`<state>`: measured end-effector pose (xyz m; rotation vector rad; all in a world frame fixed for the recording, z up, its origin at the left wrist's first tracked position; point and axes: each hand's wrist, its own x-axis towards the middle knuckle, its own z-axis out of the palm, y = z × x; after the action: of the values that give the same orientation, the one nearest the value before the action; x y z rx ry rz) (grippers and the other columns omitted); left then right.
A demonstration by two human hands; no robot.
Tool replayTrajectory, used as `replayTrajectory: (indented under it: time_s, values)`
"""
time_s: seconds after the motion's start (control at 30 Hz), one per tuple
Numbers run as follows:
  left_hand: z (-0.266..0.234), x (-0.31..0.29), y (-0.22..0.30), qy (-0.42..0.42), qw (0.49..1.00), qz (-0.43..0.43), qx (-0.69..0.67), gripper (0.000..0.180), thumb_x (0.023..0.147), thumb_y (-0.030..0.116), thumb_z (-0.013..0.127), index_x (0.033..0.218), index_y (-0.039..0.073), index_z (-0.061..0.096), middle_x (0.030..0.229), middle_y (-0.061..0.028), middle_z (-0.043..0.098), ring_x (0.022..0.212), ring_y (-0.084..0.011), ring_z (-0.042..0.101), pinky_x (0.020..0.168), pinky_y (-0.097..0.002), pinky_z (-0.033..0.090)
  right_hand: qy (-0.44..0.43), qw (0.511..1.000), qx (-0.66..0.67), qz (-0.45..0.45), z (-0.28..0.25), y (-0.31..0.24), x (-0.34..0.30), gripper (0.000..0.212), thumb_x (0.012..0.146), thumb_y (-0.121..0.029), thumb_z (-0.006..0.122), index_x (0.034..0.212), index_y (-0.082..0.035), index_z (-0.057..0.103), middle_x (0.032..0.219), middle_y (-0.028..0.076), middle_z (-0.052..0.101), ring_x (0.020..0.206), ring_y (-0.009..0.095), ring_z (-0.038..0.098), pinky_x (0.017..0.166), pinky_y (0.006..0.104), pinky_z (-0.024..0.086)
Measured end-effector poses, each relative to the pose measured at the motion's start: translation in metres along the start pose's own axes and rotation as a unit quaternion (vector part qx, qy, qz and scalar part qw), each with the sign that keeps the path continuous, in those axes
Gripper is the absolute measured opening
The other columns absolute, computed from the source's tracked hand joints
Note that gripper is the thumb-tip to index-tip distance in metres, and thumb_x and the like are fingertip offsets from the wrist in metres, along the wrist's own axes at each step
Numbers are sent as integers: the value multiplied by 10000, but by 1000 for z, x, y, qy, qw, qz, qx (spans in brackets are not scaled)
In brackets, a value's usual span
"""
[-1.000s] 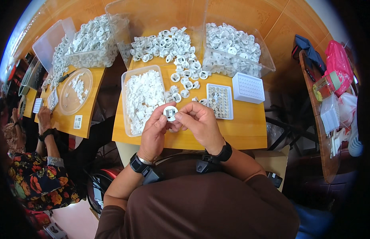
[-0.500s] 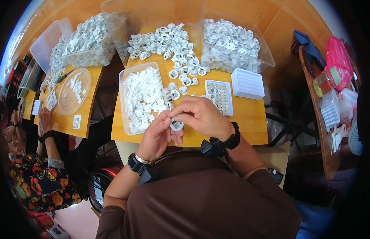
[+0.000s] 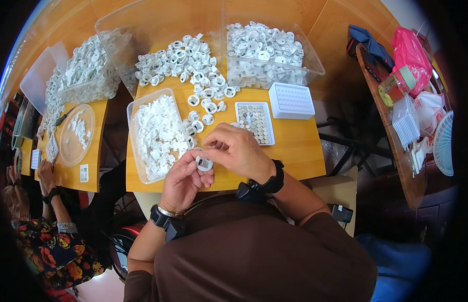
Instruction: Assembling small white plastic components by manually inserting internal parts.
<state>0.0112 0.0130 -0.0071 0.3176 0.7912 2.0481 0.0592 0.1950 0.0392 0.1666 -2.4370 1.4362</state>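
My left hand [image 3: 182, 182] holds a round white plastic piece [image 3: 205, 164] with a dark slot between its thumb and fingers, low over the table's front edge. The right hand [image 3: 240, 152] comes in from the other side, its thumb and forefinger pinched at the piece's upper rim; whatever may be between those fingertips is hidden. Just left of the hands stands a clear tub [image 3: 131, 132] full of small white plastic parts [image 3: 158, 132]. Beyond the right hand lies a shallow white tray [image 3: 270, 135] with rows of small silvery discs, like button cells [image 3: 255, 121].
Loose round white pieces [image 3: 179, 59] are heaped at the back between two clear bins [image 3: 314, 70] of similar pieces. A white slotted block [image 3: 292, 100] sits beside the disc tray. At left, another person's hands [image 3: 46, 176] work at a neighbouring table [image 3: 90, 163]. A side table [image 3: 395, 146] holds bags.
The whole view has shifted, so the tables appear further left. The white piece now shows more of its slotted face in my left hand; my right fingers stay at its rim.
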Motion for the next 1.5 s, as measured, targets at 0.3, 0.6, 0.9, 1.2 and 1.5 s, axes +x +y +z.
replayTrajectory:
  time_s: [0.3,0.6,0.9,1.2,1.5]
  values:
    - [-8,-6,3,24,998,21,-51,312,880,216,523,1099,-7,510,869,-174,591,736,-229,590,643,-299,509,80,938,-334,57,-61,67,0,107,799,-146,633,785,-70,707,788,115,595,828,312,569,726,419,470]
    - [-7,-5,6,-17,998,36,-54,335,887,223,536,1125,-9,498,894,-158,606,762,-222,604,663,-284,494,65,927,-358,90,-48,82,3,81,762,-113,629,712,-73,679,809,113,600,838,317,563,737,431,476]
    - [-8,-3,4,-28,996,45,-65,322,898,210,535,1133,-7,496,912,-168,607,775,-237,608,681,-289,500,146,962,-229,28,-46,64,2,47,775,-61,632,804,-26,618,848,115,611,841,327,571,764,405,468]
    - [-2,-1,1,-13,997,64,-44,274,931,196,532,1123,3,499,940,-154,613,804,-227,615,703,-294,504,76,992,-14,-99,10,-10,-6,102,756,7,671,837,-24,617,963,101,619,950,266,580,851,354,451]
    - [3,-6,2,22,996,84,18,258,913,179,571,1100,12,511,938,-102,608,808,-173,600,733,-286,488,89,972,-117,-182,19,-12,-8,120,715,4,668,801,-45,600,941,78,609,956,289,562,821,377,464]
